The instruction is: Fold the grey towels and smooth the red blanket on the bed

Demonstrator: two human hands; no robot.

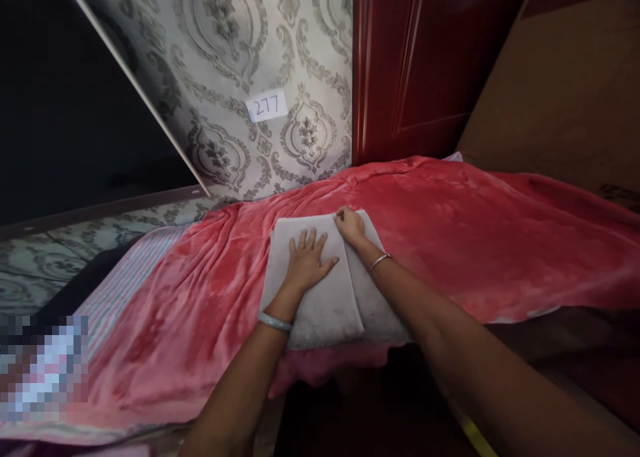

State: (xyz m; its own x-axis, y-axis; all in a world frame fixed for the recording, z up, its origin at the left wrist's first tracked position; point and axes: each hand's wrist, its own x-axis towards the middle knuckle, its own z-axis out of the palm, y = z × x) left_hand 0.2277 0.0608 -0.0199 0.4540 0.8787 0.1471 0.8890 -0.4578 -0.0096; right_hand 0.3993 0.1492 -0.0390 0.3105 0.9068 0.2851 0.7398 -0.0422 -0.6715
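A folded grey towel (325, 307) lies on a red plush blanket (450, 230) that covers a bed. My left hand (306, 260) rests flat on the towel's left half, fingers spread. My right hand (349, 225) is at the towel's far edge, fingers curled and pinching the folded cloth there. A fold line runs down the towel between my two hands. Each wrist wears a bangle.
A patterned wall with a paper label reading 277 (267, 105) stands behind the bed. A dark red door (410, 64) is at the back right, a brown board (565, 90) further right, a dark screen (65, 97) at the left. A striped sheet (130, 270) shows at the blanket's left edge.
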